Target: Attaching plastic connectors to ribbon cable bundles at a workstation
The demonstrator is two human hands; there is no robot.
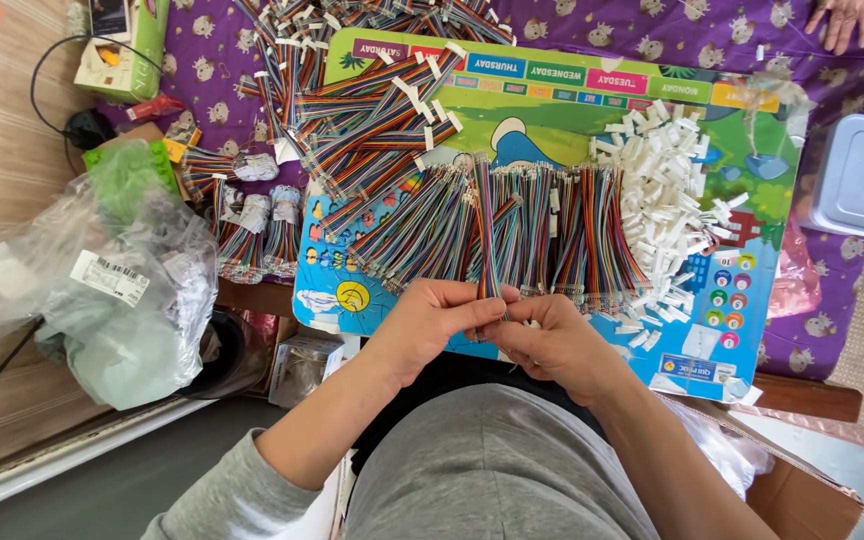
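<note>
My left hand point(430, 322) and my right hand point(550, 336) meet at the near edge of a colourful picture board point(552, 110). Between their fingers they pinch the near end of one rainbow ribbon cable point(485, 215), which runs away from me across the board. A row of similar ribbon cables point(512, 235) lies side by side just beyond my hands. To the right of them sits a heap of small white plastic connectors point(667, 200). Whether a connector is in my fingers is hidden.
More cable bundles point(372, 110) are piled at the back left on a purple patterned cloth point(652, 30). Clear plastic bags point(102, 270) lie at left, a grey lidded box point(860, 175) at right, an open carton point(802, 490) by my right arm. Another person's hand point(840, 20) rests top right.
</note>
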